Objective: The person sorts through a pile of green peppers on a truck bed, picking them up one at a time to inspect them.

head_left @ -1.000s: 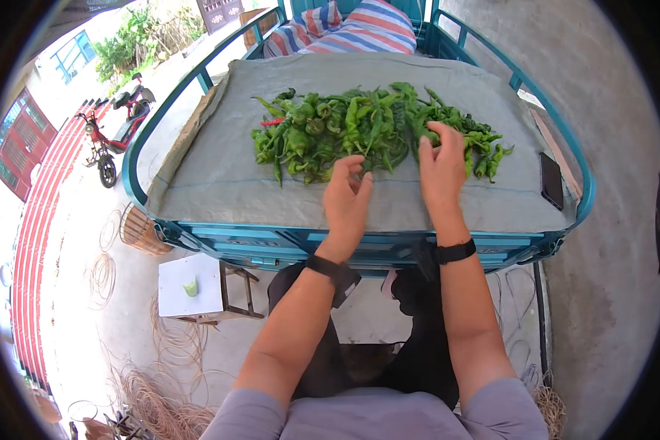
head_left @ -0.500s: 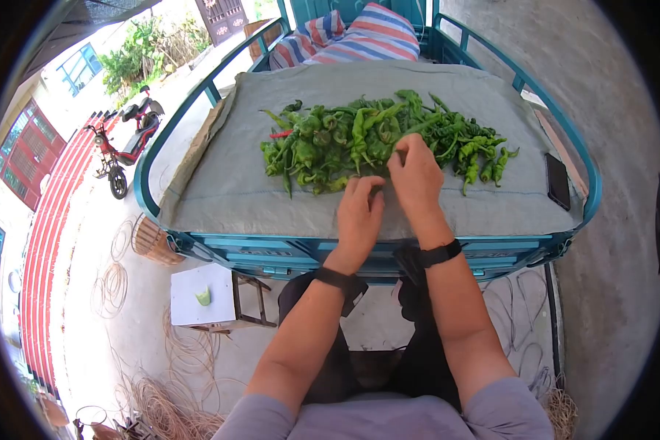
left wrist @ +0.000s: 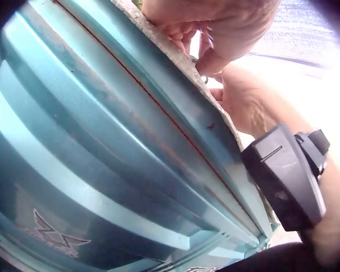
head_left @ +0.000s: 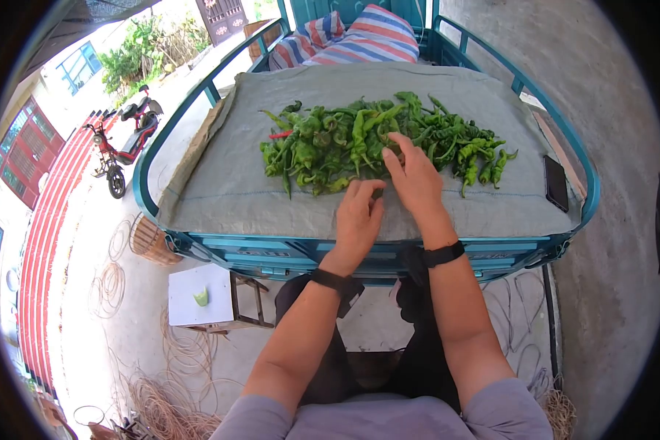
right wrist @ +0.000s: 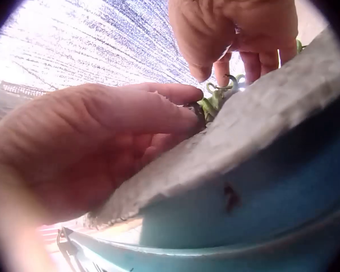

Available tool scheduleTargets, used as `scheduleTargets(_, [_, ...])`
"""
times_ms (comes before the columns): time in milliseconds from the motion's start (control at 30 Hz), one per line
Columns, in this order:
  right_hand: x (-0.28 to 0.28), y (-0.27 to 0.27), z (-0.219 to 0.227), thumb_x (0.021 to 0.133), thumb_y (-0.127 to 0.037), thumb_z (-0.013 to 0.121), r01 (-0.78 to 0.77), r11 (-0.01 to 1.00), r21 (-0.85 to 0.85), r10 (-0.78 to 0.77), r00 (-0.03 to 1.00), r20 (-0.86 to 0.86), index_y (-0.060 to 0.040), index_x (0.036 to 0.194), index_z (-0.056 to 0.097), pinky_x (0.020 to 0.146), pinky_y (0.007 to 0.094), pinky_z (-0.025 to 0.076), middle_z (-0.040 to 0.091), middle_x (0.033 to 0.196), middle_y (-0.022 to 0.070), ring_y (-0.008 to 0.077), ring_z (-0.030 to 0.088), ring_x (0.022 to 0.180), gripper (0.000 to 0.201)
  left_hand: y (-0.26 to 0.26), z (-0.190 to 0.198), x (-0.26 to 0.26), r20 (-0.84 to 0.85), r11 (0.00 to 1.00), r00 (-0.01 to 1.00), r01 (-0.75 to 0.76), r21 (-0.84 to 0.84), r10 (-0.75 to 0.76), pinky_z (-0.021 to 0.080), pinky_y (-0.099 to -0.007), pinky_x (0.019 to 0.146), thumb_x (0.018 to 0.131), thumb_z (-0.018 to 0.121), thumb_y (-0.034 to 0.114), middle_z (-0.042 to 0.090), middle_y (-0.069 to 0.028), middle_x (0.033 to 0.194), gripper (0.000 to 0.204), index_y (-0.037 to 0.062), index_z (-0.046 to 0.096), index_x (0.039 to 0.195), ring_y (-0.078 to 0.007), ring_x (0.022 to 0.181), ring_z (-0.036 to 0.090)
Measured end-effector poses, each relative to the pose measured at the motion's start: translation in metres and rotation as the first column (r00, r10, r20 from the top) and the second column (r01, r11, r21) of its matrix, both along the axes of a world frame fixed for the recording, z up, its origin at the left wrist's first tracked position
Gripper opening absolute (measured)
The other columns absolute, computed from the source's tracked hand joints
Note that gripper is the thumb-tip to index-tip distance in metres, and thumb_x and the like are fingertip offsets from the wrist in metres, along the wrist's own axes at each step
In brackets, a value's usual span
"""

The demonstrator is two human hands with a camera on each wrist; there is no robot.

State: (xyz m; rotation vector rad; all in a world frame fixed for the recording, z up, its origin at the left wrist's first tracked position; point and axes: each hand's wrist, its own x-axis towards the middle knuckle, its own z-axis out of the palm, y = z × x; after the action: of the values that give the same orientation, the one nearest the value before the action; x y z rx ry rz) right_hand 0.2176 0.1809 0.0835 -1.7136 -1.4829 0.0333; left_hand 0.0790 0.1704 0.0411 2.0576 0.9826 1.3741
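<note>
A heap of green peppers (head_left: 330, 139) lies across the grey cloth (head_left: 235, 213), with a red pepper (head_left: 280, 135) at its left end. At the heap's near edge my left hand (head_left: 358, 218) pinches a small dark green pepper (right wrist: 197, 112) between thumb and fingers; the hand hides most of it. My right hand (head_left: 418, 180) is just right of it, over the near side of the heap, thumb and fingers apart and loosely extended. In the right wrist view, the right hand's fingers (right wrist: 252, 63) hang near some curled green stems (right wrist: 218, 96).
The cloth covers a blue cart bed with side rails (head_left: 557, 125). A black phone (head_left: 556, 182) lies at its right edge; striped sacks (head_left: 378, 33) lie behind. Below left are a stool (head_left: 187, 297), a basket (head_left: 152, 240) and coiled strips (head_left: 165, 403).
My right hand has come leftward from the heap's right side to beside the left hand, and its curled fingers have since loosened and spread. The left hand stays at the near edge.
</note>
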Motion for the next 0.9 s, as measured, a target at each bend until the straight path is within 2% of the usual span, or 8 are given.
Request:
scheduleTargets(167, [0.0,0.006,-0.008,0.088,-0.031,0.066,0.042,0.998,-0.041,-0.047,0.993,-0.107,-0.0173,0.122,0.056,0.07,0.0443,0.05,0.063,0.095,0.0078,0.0285,0.063,0.09,0.038,-0.001,-0.001,-0.001,0.015,0.999,0.999,0.032,-0.004,-0.031,0.047,-0.0333,0.067,0.081,0.063,-0.005,0.053,-0.0101,0.092,0.032,0.0059,0.06,0.11,-0.0219,0.073,0.057])
scheduleTargets(267, [-0.006,0.001,-0.003,0.085,-0.03,0.069,0.059,0.998,-0.015,-0.059,0.998,-0.021,-0.0162,0.116,0.056,0.069,0.0447,0.049,0.064,0.095,0.0072,0.0284,0.064,0.088,0.036,0.0,-0.002,-0.002,-0.004,0.999,0.999,0.034,0.001,-0.034,0.047,-0.0333,0.067,0.08,0.063,-0.006,0.053,-0.0101,0.093,0.033,0.0061,0.06,0.111,-0.0221,0.075,0.057])
scheduleTargets(367, [-0.002,0.001,-0.001,0.084,-0.031,0.07,0.039,0.997,-0.065,-0.044,0.997,-0.07,-0.0149,0.107,0.059,0.069,0.0439,0.049,0.063,0.092,0.0064,0.0286,0.064,0.084,0.03,-0.001,-0.001,-0.003,-0.003,0.999,0.999,0.046,0.002,-0.046,0.047,-0.0332,0.068,0.08,0.063,-0.006,0.053,-0.0101,0.093,0.034,0.0065,0.06,0.111,-0.0222,0.076,0.057])
scheduleTargets(467, [0.0,0.003,-0.005,0.085,-0.027,0.069,0.075,0.997,0.025,-0.074,0.997,-0.025,-0.0141,0.1,0.06,0.067,0.0417,0.049,0.062,0.091,0.005,0.0262,0.063,0.08,0.021,0.0,-0.003,-0.004,-0.001,0.998,0.999,0.053,0.024,-0.053,0.047,-0.0333,0.069,0.08,0.062,-0.006,0.052,-0.0102,0.093,0.034,0.0069,0.06,0.111,-0.0228,0.076,0.057])
scheduleTargets(567, [0.007,0.007,-0.008,0.087,-0.022,0.066,0.01,0.991,0.132,0.009,0.99,-0.137,-0.0133,0.096,0.062,0.066,0.0391,0.049,0.06,0.094,0.0043,0.0228,0.063,0.079,0.014,-0.001,-0.001,-0.004,-0.002,0.998,0.998,0.057,0.015,-0.057,0.047,-0.0338,0.07,0.08,0.062,-0.006,0.053,-0.0103,0.093,0.034,0.007,0.06,0.111,-0.0234,0.076,0.057])
scheduleTargets(667, [0.005,0.007,-0.008,0.089,-0.019,0.064,0.109,0.963,0.248,-0.088,0.992,-0.094,-0.0129,0.104,0.062,0.067,0.0368,0.05,0.061,0.1,0.0047,0.0203,0.063,0.079,0.016,-0.003,0.002,-0.004,0.0,0.999,0.999,0.052,0.006,-0.052,0.047,-0.0342,0.07,0.08,0.062,-0.006,0.053,-0.0107,0.094,0.034,0.007,0.06,0.112,-0.0236,0.077,0.057])
scheduleTargets(767, [-0.002,0.003,0.004,0.089,-0.019,0.063,0.04,0.955,0.293,-0.023,0.998,-0.06,-0.0129,0.116,0.06,0.07,0.0379,0.051,0.061,0.113,0.0068,0.0228,0.065,0.084,0.028,-0.004,0.002,-0.003,0.001,0.999,0.999,0.049,-0.003,-0.049,0.047,-0.0341,0.07,0.079,0.063,-0.005,0.053,-0.0104,0.094,0.034,0.0071,0.06,0.111,-0.0234,0.078,0.058])
scheduleTargets(900, [-0.008,0.013,0.006,0.089,-0.018,0.063,-0.078,0.975,0.208,0.092,0.994,-0.057,-0.0139,0.127,0.057,0.075,0.04,0.052,0.062,0.122,0.0086,0.0275,0.066,0.092,0.038,-0.001,-0.002,-0.003,-0.035,0.999,0.999,0.027,0.022,-0.026,0.047,-0.034,0.07,0.079,0.063,-0.005,0.053,-0.0099,0.094,0.034,0.0073,0.06,0.11,-0.023,0.078,0.058])
